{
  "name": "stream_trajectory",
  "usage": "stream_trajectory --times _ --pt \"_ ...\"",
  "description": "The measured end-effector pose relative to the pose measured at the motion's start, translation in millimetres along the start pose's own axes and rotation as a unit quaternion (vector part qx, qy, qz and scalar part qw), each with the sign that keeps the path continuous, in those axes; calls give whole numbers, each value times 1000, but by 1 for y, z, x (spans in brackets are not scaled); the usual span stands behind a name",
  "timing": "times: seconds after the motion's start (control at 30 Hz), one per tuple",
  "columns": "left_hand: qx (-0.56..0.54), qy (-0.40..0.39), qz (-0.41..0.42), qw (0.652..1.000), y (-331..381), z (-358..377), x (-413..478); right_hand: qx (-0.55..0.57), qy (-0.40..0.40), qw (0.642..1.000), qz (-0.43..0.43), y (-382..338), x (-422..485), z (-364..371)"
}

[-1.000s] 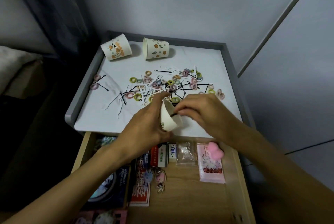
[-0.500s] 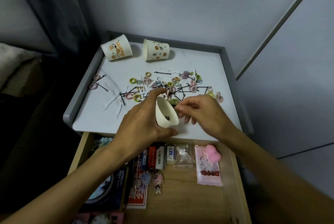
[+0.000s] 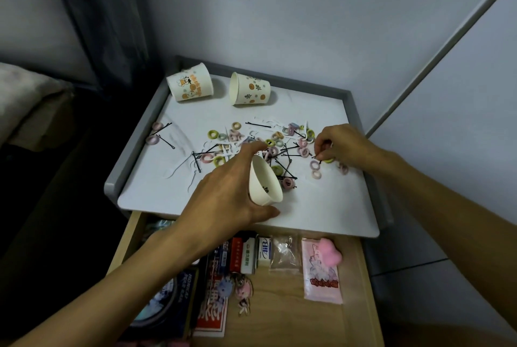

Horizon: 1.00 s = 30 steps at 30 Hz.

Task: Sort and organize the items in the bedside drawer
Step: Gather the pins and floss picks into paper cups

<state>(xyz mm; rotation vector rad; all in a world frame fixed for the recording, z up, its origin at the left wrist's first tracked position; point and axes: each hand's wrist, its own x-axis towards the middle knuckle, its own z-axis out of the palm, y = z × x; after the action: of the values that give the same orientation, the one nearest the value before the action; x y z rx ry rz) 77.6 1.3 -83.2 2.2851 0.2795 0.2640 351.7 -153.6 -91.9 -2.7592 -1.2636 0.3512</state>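
Observation:
My left hand grips a white paper cup, tilted with its mouth toward the right, just above the white nightstand top. A scattered pile of small coloured hair ties and black bobby pins covers the middle of the top. My right hand is over the pile's right side, its fingertips pinching a black bobby pin beside a yellow-green hair tie. Below the top, the wooden drawer stands pulled out.
Two printed paper cups lie on their sides at the back of the top. The drawer holds small boxes, a clear bag, a pink packet, a pink plush piece, keychains and a round dark item. A grey rim edges the top.
My right hand left the cup's mouth and moved right and back over the pile, where it now pinches a bobby pin. The left hand still holds the cup, shifted slightly.

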Motion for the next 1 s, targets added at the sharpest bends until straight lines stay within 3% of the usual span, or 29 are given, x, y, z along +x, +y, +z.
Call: stream_trajectory --times 0.3,0.7,1.0 --pt "-12 -5 4 1000 0 -1 -3 114 22 993 -15 18 -16 4" --pt "-13 -9 4 1000 -2 6 -1 45 -39 998 13 19 -12 -1" --pt "-7 -11 3 1000 -2 4 0 177 58 980 64 11 -20 -4"
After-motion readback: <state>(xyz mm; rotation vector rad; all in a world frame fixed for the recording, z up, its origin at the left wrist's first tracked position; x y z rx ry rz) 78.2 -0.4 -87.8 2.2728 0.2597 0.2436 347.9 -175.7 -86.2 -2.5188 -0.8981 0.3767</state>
